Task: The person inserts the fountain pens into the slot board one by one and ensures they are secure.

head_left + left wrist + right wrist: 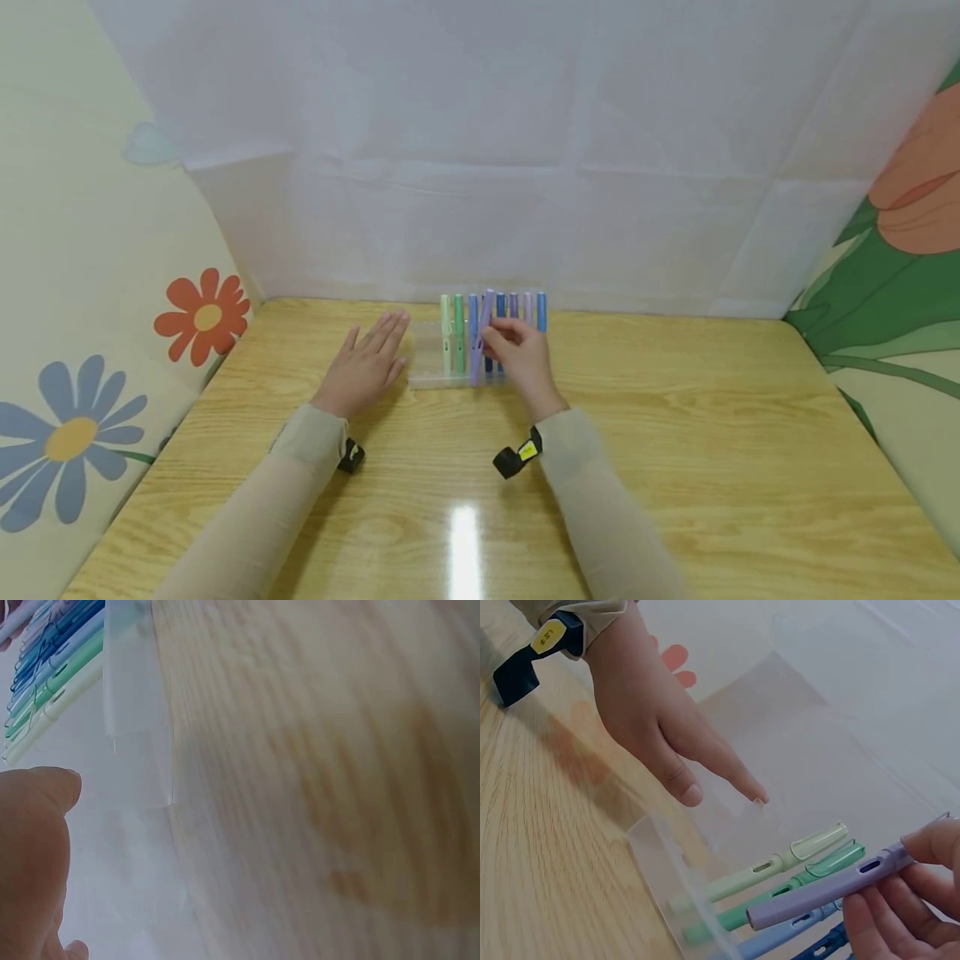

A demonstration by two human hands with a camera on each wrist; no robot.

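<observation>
My right hand (525, 358) pinches a light purple capped pen (817, 892) between thumb and fingers, tilted above a clear plastic pen case (426, 350). In the case several pens lie side by side: a pale green pen (750, 879), a green pen (780, 892), a light blue pen (787, 930), then darker blue and purple ones, partly behind the right hand. My left hand (363, 367) has its fingers stretched out at the case's left end; in the right wrist view a fingertip touches or nearly touches the clear plastic. It holds nothing.
The case stands on a wood-grain table (712, 433) near its back edge. Behind it hangs a white sheet (450, 167). Flower-patterned cloth (75, 250) covers the left side, with more on the right. Each wrist wears a small black camera (510, 461).
</observation>
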